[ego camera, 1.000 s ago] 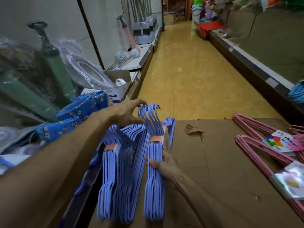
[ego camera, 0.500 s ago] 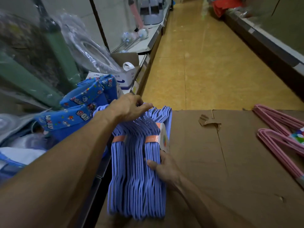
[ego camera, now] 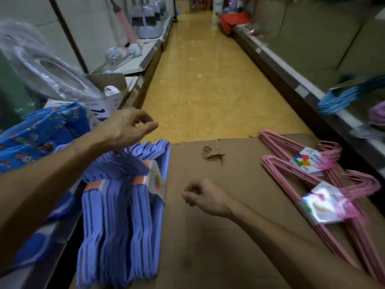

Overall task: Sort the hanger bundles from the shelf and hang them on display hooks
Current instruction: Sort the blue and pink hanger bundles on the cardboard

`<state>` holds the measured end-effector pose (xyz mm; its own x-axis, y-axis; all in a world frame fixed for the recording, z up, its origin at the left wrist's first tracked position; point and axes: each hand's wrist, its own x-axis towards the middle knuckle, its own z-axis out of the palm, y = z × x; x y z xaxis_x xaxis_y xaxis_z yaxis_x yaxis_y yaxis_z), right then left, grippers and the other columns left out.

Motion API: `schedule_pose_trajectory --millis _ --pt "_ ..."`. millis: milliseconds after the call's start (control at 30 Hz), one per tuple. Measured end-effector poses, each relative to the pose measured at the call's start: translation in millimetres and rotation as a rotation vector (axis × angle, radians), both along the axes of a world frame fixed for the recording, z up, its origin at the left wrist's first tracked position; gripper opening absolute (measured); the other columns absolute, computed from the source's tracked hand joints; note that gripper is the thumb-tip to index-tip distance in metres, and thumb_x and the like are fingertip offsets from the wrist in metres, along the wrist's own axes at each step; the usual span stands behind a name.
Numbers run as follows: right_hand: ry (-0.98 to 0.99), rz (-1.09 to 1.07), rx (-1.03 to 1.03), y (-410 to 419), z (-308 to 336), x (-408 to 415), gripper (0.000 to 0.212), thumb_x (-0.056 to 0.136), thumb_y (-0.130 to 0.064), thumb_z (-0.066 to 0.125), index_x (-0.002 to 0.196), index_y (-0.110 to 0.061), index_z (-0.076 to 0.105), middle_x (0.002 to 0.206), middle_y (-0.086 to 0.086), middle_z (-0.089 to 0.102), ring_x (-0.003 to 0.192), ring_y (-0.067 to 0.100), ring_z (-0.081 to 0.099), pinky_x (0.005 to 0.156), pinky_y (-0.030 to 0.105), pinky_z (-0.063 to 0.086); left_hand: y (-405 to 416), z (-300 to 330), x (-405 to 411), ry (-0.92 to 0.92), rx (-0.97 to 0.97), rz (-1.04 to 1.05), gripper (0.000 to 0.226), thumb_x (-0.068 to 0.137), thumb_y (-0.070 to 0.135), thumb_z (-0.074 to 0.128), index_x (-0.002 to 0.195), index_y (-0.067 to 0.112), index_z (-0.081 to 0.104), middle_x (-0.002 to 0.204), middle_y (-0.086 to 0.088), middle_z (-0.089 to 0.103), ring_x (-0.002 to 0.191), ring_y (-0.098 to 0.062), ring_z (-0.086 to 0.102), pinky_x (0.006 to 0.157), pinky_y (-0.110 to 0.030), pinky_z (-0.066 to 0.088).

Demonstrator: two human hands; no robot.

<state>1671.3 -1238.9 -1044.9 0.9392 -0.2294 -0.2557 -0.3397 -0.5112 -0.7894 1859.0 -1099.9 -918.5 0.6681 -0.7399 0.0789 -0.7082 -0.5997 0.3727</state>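
Two bundles of purple hangers, each bound with an orange band and a paper label, lie side by side at the left edge of a flat cardboard sheet. My left hand hovers above their hook ends with loosely bent fingers and holds nothing. My right hand is curled into a fist over the bare cardboard, just right of the purple bundles and not touching them. Two pink hanger bundles with colourful labels lie on the cardboard's right side.
Blue patterned packages, plastic-wrapped goods and an open white box crowd the left shelf. Light-blue hangers sit on the right shelf. A yellow tiled aisle runs ahead between the shelves.
Both hands have let go of the purple bundles. The left hand rose off the hook ends, and the right hand drew away to the right onto the cardboard and curled up.
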Motion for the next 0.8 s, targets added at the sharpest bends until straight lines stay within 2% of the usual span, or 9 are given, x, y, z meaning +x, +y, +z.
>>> schedule_pose_trajectory --millis 167,300,367,433,533,700,800 --pt "-0.082 -0.106 -0.023 -54.6 28.9 -61.1 0.017 0.100 -0.029 0.055 0.101 -0.020 0.070 0.090 -0.007 0.071 0.088 0.007 0.066 0.086 0.030 0.055 -63.2 46.2 -39.8 0.015 -0.050 -0.143 0.037 0.093 0.049 0.054 0.110 0.022 0.072 0.106 0.002 0.071 0.096 -0.012 0.064 0.086 -0.033 0.050" --pt "-0.173 -0.151 -0.031 -87.1 48.0 -101.0 0.019 0.100 -0.027 0.056 0.103 -0.017 0.072 0.090 -0.005 0.072 0.087 0.008 0.067 0.086 0.035 0.057 -115.7 66.0 -80.4 0.135 -0.180 -0.193 0.029 0.093 0.049 0.056 0.105 0.029 0.072 0.100 0.009 0.072 0.097 -0.006 0.064 0.081 -0.031 0.050" --pt "-0.222 -0.178 -0.051 -100.4 57.2 -118.2 0.019 0.099 -0.027 0.056 0.101 -0.017 0.072 0.087 -0.007 0.071 0.086 0.006 0.067 0.083 0.030 0.057 -140.7 71.0 -99.9 0.192 -0.229 -0.204 0.024 0.094 0.046 0.057 0.103 0.029 0.072 0.098 0.009 0.072 0.095 -0.004 0.064 0.078 -0.027 0.050" --pt "-0.247 -0.205 -0.068 -111.9 63.0 -133.6 0.018 0.099 -0.027 0.057 0.101 -0.017 0.072 0.086 -0.008 0.071 0.084 0.004 0.066 0.078 0.023 0.055 -162.5 72.9 -118.2 0.264 -0.303 -0.206 0.020 0.095 0.040 0.058 0.101 0.028 0.072 0.099 0.009 0.071 0.095 -0.005 0.066 0.082 -0.029 0.053" --pt "-0.275 -0.323 -0.115 -130.7 60.3 -156.4 0.016 0.096 -0.027 0.060 0.094 -0.017 0.072 0.085 -0.004 0.073 0.083 0.009 0.066 0.079 0.030 0.055 -187.4 66.6 -142.9 0.344 -0.422 -0.236 0.016 0.097 0.036 0.058 0.103 0.029 0.071 0.099 0.009 0.072 0.091 -0.003 0.069 0.085 -0.031 0.055" --pt "-0.152 -0.627 -0.243 -176.1 21.8 -208.7 0.007 0.091 -0.023 0.064 0.085 -0.020 0.064 0.081 -0.006 0.066 0.077 0.011 0.059 0.070 0.029 0.047 -223.8 43.2 -182.5 0.435 -0.457 -0.317 0.018 0.098 0.031 0.058 0.115 0.031 0.062 0.102 0.006 0.069 0.089 -0.005 0.070 0.081 -0.031 0.057" --pt "0.057 -0.778 -0.295 -206.9 -7.6 -240.9 0.015 0.091 -0.025 0.065 0.099 -0.013 0.060 0.099 0.006 0.069 0.090 0.021 0.063 0.069 0.032 0.048 -242.6 29.7 -208.0 0.476 -0.426 -0.379 0.017 0.097 0.030 0.058 0.114 0.033 0.062 0.098 0.009 0.069 0.083 -0.001 0.070 0.074 -0.026 0.057"
